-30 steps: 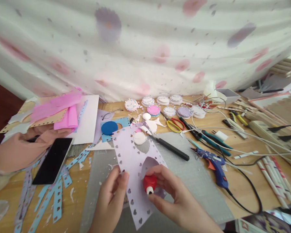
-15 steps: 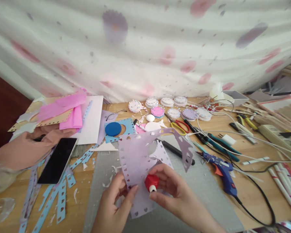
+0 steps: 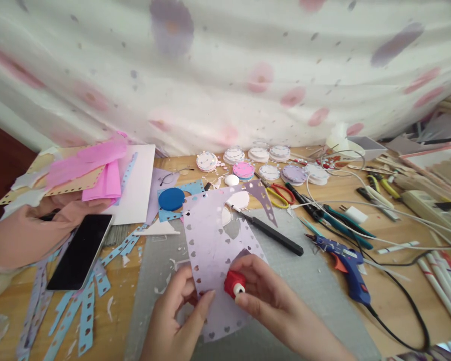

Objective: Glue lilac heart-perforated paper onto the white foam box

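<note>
Now the big flap of the purple paper (image 3: 214, 240) has dropped back down. Half a second ago it stood up and curled over toward the right; a second ago the sheet lay flat and longer. It sits lower again, with only a small pointed bit sticking up at the far end, so the sheet looks turned to a new spot for the punch.

The left hand (image 3: 176, 321) pinches the near left edge of the paper between thumb and fingers. The right hand (image 3: 270, 306) is closed around a little red punch (image 3: 234, 284), which sits on the paper just right of the left thumb. The paper has small heart holes along its edges and big round holes cut out of the middle. It rests above a gray mat (image 3: 304, 281) on the wooden table (image 3: 394, 296).

A black knife (image 3: 270, 232) lies on the mat behind the paper. A blue glue gun (image 3: 346, 263) lies to the right, well apart from the hands. A black phone (image 3: 79, 250) lies to the left, and another person's hand (image 3: 26, 225) rests beside it. Round paper discs (image 3: 244, 170) sit in stacks at the back.
</note>
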The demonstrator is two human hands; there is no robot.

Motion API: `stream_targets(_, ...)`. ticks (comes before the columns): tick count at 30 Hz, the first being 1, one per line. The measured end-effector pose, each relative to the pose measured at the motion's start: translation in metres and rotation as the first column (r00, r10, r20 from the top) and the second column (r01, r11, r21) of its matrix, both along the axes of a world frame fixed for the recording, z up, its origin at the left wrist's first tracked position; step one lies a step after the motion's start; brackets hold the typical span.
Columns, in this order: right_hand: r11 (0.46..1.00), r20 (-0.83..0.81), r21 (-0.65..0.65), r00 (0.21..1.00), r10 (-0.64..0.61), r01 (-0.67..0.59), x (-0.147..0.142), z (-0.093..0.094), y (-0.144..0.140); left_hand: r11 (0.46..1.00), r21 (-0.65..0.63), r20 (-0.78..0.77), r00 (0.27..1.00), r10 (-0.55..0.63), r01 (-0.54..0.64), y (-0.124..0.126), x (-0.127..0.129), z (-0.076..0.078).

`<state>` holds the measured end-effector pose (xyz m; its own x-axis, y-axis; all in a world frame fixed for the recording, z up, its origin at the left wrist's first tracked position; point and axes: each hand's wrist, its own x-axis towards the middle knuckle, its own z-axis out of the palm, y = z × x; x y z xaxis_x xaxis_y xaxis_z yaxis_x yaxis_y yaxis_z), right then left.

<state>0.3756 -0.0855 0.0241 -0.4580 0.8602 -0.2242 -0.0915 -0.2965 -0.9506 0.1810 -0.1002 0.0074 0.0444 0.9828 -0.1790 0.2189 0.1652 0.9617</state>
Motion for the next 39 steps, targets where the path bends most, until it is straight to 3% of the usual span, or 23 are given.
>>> stream_targets(4,0.997,0.098,0.052,0.993,0.058,-0.064,0.0,0.005,0.001,1.0,0.031,0.006,1.0,-0.004,0.004,0.002,0.0,-0.001)
stream_targets(9,0.998,0.082,-0.011,0.995,0.055,-0.055,-0.003,0.003,0.005,0.998,0.037,-0.075,0.996,-0.048,0.051,0.002,-0.003,-0.002)
stream_targets(12,0.998,0.057,-0.031,0.997,0.053,-0.051,-0.007,0.001,0.007,1.0,0.005,-0.086,0.996,0.008,-0.007,0.0,-0.002,-0.002)
stream_targets(17,0.998,-0.01,-0.041,0.999,0.043,-0.044,-0.012,0.003,0.012,0.988,-0.129,0.073,0.993,0.098,-0.088,0.0,0.002,0.002)
stream_targets(22,0.993,-0.017,-0.104,0.998,0.061,-0.063,-0.013,0.004,0.012,0.967,-0.2,0.095,0.979,0.182,-0.16,0.001,0.004,0.004)
stream_targets(33,0.989,-0.039,-0.147,0.999,0.02,-0.025,-0.017,0.001,0.013,0.969,-0.161,0.046,0.979,0.198,-0.188,-0.001,0.001,-0.008)
stream_targets(39,0.995,0.072,-0.093,0.997,0.025,-0.019,-0.013,-0.003,0.013,0.975,-0.144,-0.025,0.985,0.169,-0.171,-0.003,0.004,-0.007)
